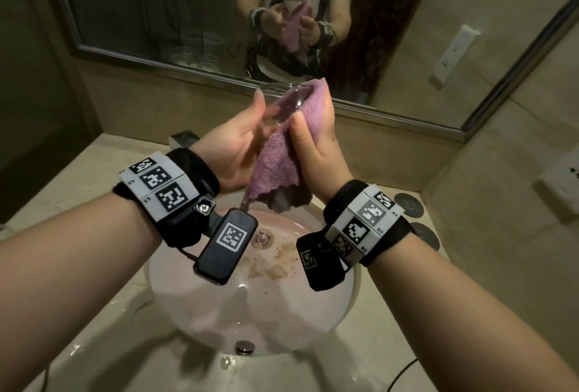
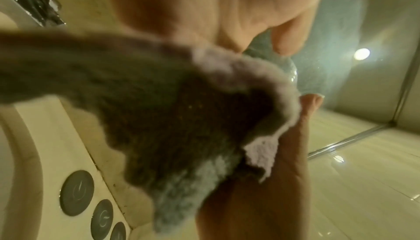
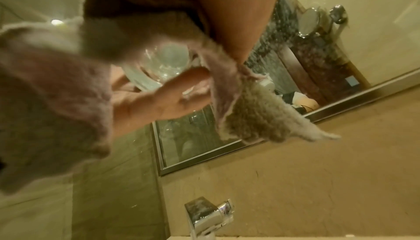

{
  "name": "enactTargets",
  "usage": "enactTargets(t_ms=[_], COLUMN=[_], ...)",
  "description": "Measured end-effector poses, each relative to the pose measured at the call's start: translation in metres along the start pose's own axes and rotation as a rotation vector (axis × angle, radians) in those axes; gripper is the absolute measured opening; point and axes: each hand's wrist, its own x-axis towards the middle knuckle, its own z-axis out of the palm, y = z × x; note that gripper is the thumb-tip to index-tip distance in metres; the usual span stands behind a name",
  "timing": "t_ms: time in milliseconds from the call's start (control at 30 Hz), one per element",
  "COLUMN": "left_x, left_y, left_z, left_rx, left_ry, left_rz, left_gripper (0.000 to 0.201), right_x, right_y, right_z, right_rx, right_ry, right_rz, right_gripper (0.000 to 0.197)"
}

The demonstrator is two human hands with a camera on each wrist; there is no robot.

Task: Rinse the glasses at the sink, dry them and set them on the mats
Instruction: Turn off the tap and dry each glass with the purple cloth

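Observation:
Over the sink (image 1: 200,307) I hold a clear glass (image 1: 283,103) tilted, its mouth towards the mirror. My left hand (image 1: 241,138) curls its fingers round the glass from the left. My right hand (image 1: 316,141) grips a purple cloth (image 1: 275,166) and presses it over the glass's right side and rim; the rest of the cloth hangs down between my wrists. In the right wrist view the glass (image 3: 163,64) shows between the cloth (image 3: 52,100) and my left fingers (image 3: 159,100). The left wrist view is mostly filled by the cloth (image 2: 159,109).
Round dark mats (image 1: 409,203) (image 2: 77,192) lie on the counter right of the basin. A chrome faucet (image 1: 183,138) (image 3: 209,213) stands behind the sink. The mirror (image 1: 156,16) reflects more glasses on the left. Wall sockets (image 1: 560,182) sit at the right.

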Motion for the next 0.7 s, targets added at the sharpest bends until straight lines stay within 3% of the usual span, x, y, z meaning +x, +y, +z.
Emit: enactTargets(t_ms=[100,200,267,300,433,567,700], left_x=[0.002,0.007,0.01,0.01,0.008,0.002,0.006], left_y=[-0.001,-0.001,-0.001,-0.001,-0.002,0.0,0.0], left_z=[0.003,-0.004,-0.006,-0.007,-0.004,-0.003,0.002], left_rx=[0.083,0.058,0.124,0.157,0.219,0.148,0.141], left_ry=[-0.014,0.11,0.187,0.22,0.258,0.161,0.132], left_rz=[-0.033,0.016,0.06,0.072,0.085,-0.001,-0.047], left_gripper=[0.065,0.11,0.122,0.118,0.057,0.063,0.073], right_x=[-0.002,-0.004,-0.005,-0.006,-0.012,-0.009,-0.002], right_y=[0.0,0.0,0.003,0.004,0.006,0.001,-0.002], right_z=[-0.002,-0.003,-0.006,-0.007,-0.009,-0.007,-0.007], right_rx=[-0.026,-0.062,-0.098,-0.11,-0.137,-0.047,0.021], right_ry=[0.012,0.015,0.012,0.012,0.032,0.015,0.019], right_rz=[-0.052,-0.086,-0.086,-0.082,-0.044,-0.064,0.016], right_gripper=[0.09,0.086,0.084,0.082,0.082,0.099,0.106])
